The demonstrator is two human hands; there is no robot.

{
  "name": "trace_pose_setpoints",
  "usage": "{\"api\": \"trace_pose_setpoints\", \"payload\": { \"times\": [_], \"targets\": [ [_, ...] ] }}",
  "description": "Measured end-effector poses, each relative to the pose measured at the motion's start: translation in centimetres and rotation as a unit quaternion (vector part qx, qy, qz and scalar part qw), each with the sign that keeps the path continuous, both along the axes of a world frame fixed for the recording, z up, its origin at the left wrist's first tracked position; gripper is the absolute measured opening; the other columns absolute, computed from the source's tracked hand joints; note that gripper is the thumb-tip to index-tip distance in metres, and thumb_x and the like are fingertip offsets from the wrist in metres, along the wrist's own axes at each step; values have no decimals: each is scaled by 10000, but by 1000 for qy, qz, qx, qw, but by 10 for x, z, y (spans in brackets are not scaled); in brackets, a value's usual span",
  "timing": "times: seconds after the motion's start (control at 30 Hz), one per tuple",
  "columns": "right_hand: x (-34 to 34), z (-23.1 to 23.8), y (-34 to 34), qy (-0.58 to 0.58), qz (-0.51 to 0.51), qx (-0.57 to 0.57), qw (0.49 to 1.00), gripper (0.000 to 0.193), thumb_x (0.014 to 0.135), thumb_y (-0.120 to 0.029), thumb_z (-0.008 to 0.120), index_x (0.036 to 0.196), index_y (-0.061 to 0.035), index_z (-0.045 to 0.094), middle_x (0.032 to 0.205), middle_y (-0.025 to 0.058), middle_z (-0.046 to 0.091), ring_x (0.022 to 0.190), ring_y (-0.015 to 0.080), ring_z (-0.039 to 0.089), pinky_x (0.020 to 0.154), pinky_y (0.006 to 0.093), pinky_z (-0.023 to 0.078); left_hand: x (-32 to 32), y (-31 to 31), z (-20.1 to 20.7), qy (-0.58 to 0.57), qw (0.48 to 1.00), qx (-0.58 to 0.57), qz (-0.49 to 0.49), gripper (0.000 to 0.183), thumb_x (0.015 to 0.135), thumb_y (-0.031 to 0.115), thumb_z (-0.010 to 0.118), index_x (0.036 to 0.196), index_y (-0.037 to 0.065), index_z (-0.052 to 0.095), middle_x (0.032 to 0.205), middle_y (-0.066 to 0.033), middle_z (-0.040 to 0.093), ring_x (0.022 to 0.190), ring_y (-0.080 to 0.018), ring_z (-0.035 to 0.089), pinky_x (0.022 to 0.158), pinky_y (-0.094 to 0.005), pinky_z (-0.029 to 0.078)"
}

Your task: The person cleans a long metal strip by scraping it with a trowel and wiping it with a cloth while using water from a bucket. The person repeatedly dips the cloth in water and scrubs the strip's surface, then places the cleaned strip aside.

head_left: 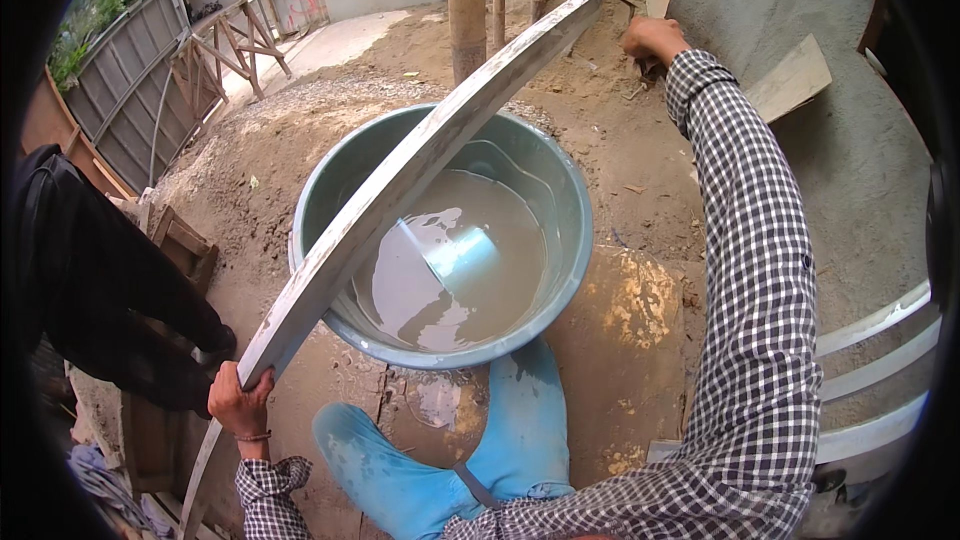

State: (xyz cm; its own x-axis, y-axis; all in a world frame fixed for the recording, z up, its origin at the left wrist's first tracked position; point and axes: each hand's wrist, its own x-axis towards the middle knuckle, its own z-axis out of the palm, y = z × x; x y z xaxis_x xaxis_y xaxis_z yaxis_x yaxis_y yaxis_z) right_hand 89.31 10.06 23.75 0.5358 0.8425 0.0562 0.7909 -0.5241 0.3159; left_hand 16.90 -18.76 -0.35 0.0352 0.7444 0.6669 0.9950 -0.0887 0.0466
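Note:
A long, pale grey straightedge bar, streaked with wet grime, slants across a round green tub of murky water. My left hand is closed around the bar near its lower left part. Beyond the tub, my right hand is closed beside the bar's far end. A thin dark edge shows between that hand and the bar, but I cannot make out what the fingers hold. Light reflects off the cloudy water under the bar.
A person in dark trousers stands at the left, near a wooden box. Behind the tub rises a brown post. At the right, a flat board leans by the grey wall, with several pale curved-looking bars lower down.

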Motion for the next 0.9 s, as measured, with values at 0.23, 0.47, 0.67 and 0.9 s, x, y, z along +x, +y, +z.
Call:
{"api": "trace_pose_setpoints", "payload": {
  "times": [0.23, 0.47, 0.67, 0.9],
  "targets": [
    [10, -72, -68, 53, 34, 106, 992, 610, 966, -252, 552, 1532, -42, 468, 1345, 226, 695, 1217, 356, 697, 1043, 506, 520, 1, -1, 2, 9, 1000, -14, 6, 518, 783, 514, 844, 839, 83, 563, 759, -135, 587, 707, -362, 628, 610, -433, 488],
    [24, -428, -305, 345, -61, -56, 935, 642, 980, -250, 590, 1555, -25, 414, 1462, 273, 587, 1324, 414, 597, 1117, 481, 477, 0, 0, 6, -34, 998, -41, -12, 516, 800, 513, 846, 835, 77, 572, 759, -139, 635, 707, -357, 659, 618, -432, 507],
    [-81, -644, -517, 484, -128, -150, 852, 738, 966, -367, 687, 1554, -6, 427, 1536, 272, 525, 1419, 424, 512, 1153, 456, 450, -14, 17, 2, -36, 995, -87, -17, 600, 838, 622, 772, 795, 59, 572, 690, -167, 628, 656, -359, 667, 607, -430, 505],
    [-140, -672, -543, 514, -155, -115, 835, 726, 938, -323, 688, 1554, -28, 440, 1494, 284, 558, 1393, 422, 542, 1156, 474, 448, -24, 19, 9, -29, 993, -113, 0, 627, 874, 679, 718, 821, 67, 596, 673, -163, 621, 643, -349, 667, 596, -420, 510]
  ]
}}
